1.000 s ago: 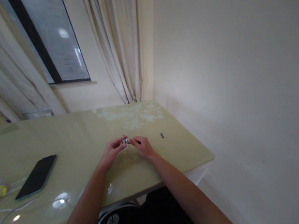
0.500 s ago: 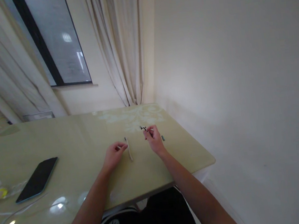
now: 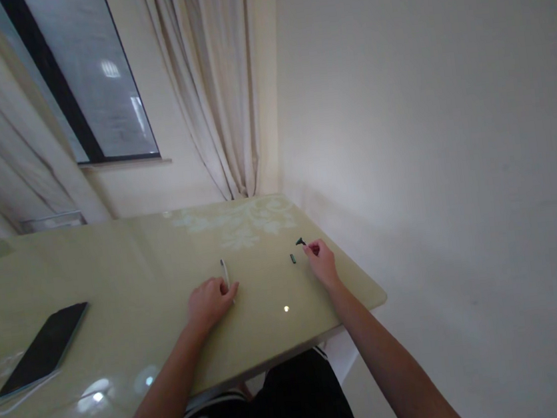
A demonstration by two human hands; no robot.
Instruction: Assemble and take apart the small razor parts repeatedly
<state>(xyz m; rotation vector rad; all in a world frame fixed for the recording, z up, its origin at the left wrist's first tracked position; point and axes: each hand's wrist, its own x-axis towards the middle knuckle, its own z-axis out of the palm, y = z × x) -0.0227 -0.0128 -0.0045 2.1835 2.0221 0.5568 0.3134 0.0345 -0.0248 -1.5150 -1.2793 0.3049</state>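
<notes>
My left hand (image 3: 212, 302) rests low over the table with its fingers curled round the middle of a slim white stick (image 3: 225, 273), whose tip is dark. Part of the stick is hidden under the fingers. Further right, my right hand (image 3: 321, 261) pinches a small dark piece with a T-shaped end (image 3: 301, 241); the end pokes out past the fingertips, and its exact kind is too small to tell. Just left of that hand, a tiny dark bar (image 3: 293, 259) lies on the tabletop.
The glossy pale table (image 3: 267, 331) ends at a rounded right corner beside the white wall (image 3: 427, 152). A dark tablet-like slab (image 3: 45, 348) lies at the left, with a pale cable (image 3: 23, 400) near it. Curtains (image 3: 227, 107) hang behind.
My right hand has moved right, past the tiny bar, carrying the small dark piece. My left hand has come down over the white stick. The view has shifted slightly right.
</notes>
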